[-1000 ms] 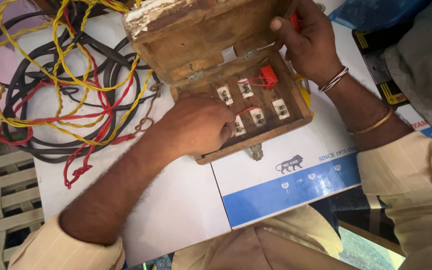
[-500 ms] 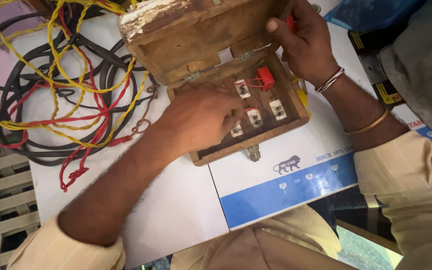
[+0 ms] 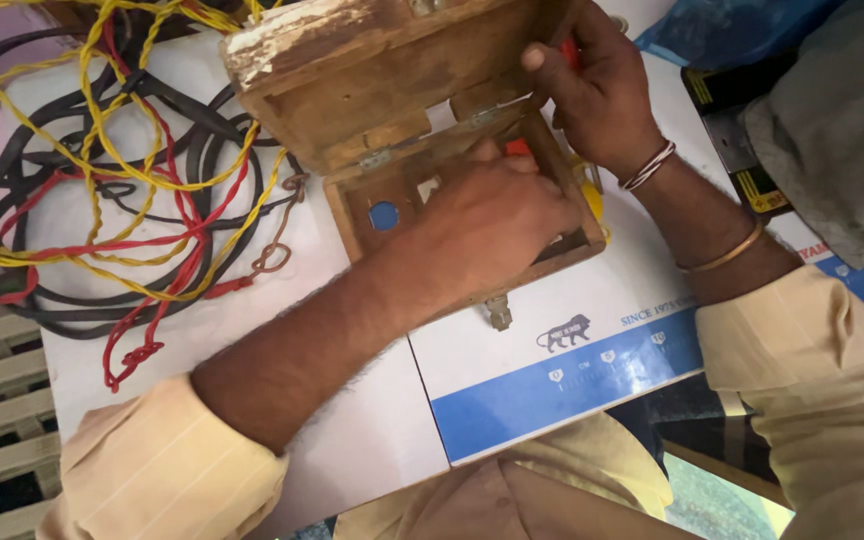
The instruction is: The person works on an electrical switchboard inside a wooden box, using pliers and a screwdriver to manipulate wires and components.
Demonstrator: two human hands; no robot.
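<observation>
From the head view, my left hand (image 3: pixel 492 225) lies at the centre of the frame, palm down, inside the open wooden box (image 3: pixel 452 190). Its fingers curl over the fittings in there and cover most of them; I cannot tell whether that grip has closed on anything or merely presses down. Just left of my knuckles a small blue round disc (image 3: pixel 384 215) shows on the box floor, and a bit of red-orange part (image 3: pixel 518 147) peeks out above my fingers.

My right hand (image 3: pixel 602 95) sits in the upper middle of the frame, at the far right corner of the box beside the raised lid (image 3: pixel 352 70). Its fingers are folded tight around something red (image 3: pixel 570 52), only a sliver of which shows, so I cannot say what it is. Bangles (image 3: pixel 652 165) ring that wrist, and another thin one (image 3: pixel 727 255) sits lower on the forearm.

The box rests on a white sheet with a blue band (image 3: pixel 552 390) on the tabletop, its hinged lid tilted up toward the top of the frame. A small metal fitting (image 3: pixel 498 315) sticks out from the box's near edge.

In the upper left, a tangle of yellow, red and black wires (image 3: pixel 112 200) spreads over the white surface, touching the box's left side. A grey cloth (image 3: pixel 832 130) lies at the upper right.
</observation>
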